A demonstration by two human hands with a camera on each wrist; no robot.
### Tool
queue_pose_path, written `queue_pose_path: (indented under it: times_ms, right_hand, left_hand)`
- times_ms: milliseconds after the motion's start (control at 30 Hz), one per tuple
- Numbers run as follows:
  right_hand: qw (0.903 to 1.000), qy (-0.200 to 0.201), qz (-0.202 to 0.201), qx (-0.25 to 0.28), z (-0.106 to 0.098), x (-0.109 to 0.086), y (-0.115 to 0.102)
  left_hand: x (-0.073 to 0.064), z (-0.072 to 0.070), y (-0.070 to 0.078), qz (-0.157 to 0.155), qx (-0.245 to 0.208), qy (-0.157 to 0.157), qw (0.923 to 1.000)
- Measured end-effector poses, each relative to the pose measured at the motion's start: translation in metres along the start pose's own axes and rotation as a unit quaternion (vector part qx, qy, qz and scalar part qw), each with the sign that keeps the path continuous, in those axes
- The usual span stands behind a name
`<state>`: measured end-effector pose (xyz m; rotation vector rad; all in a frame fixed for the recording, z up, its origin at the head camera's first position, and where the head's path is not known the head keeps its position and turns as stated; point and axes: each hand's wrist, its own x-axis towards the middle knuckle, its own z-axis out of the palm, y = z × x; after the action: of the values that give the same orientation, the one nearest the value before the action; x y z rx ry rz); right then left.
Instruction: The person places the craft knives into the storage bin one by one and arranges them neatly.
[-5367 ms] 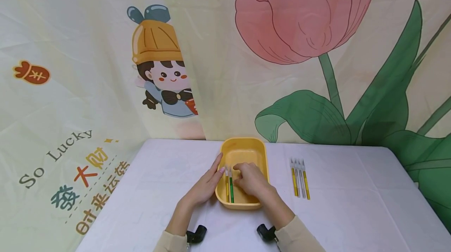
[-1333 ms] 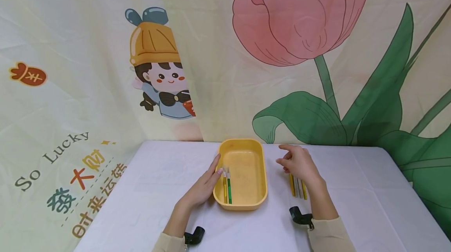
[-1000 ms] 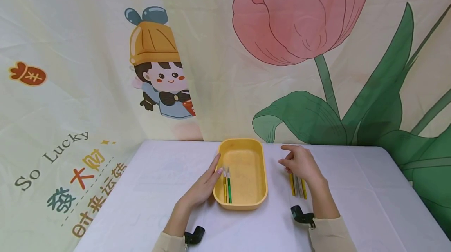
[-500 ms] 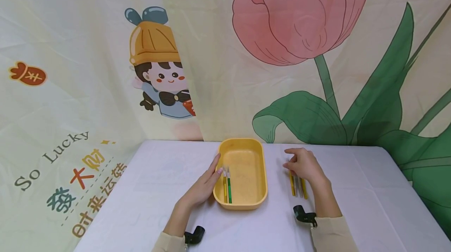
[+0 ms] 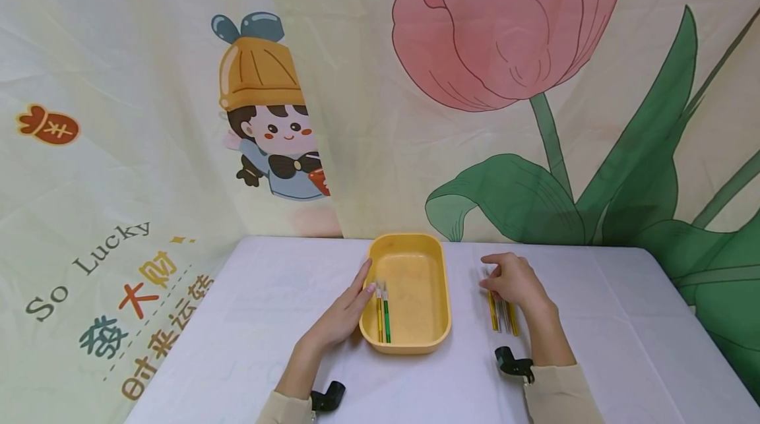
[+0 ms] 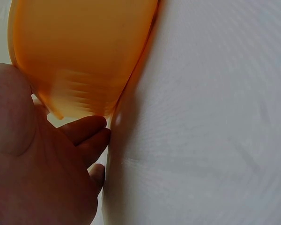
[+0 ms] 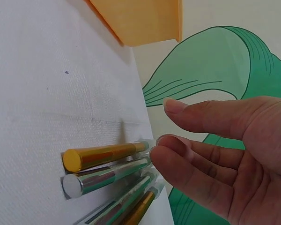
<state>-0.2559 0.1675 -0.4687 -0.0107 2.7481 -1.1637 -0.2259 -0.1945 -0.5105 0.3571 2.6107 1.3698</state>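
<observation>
A yellow tray stands mid-table with two slim craft knives in it, a gold one and a green one, along its left side. My left hand rests against the tray's left side, fingers straight along the outer wall and thumb at the rim. To the right of the tray, my right hand hovers over a row of several gold and silver craft knives, covering their capped ends. In the right wrist view, its thumb and fingers are apart, fingertips close to the ends of a gold knife and a silver knife.
A white cloth covers the table. Right behind its far edge hangs a printed backdrop with a tulip and a cartoon figure. A black wrist camera sits at the left sleeve, another camera at the right.
The right hand has left the tray and come over the row of knives on the right; in the last second it has drifted slightly right and nearer. The left hand stays at the tray.
</observation>
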Motion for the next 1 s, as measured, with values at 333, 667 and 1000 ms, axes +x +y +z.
queue_pose_path:
  times_ms: [333,667,1000]
  right_hand:
    - [1.0,-0.004,0.006,-0.001,0.003,0.002,0.004]
    - [0.9999,-0.004,0.015,0.002,0.008,0.003,0.006]
    - [0.9998,-0.007,0.015,-0.007,0.014,0.005,0.005]
  left_hand:
    - [0.001,-0.002,-0.002,0.006,-0.003,-0.006,1.0]
    - [0.001,-0.002,-0.002,0.009,-0.006,-0.01,0.9999]
    - [0.002,-0.001,-0.003,0.003,-0.004,-0.007,1.0]
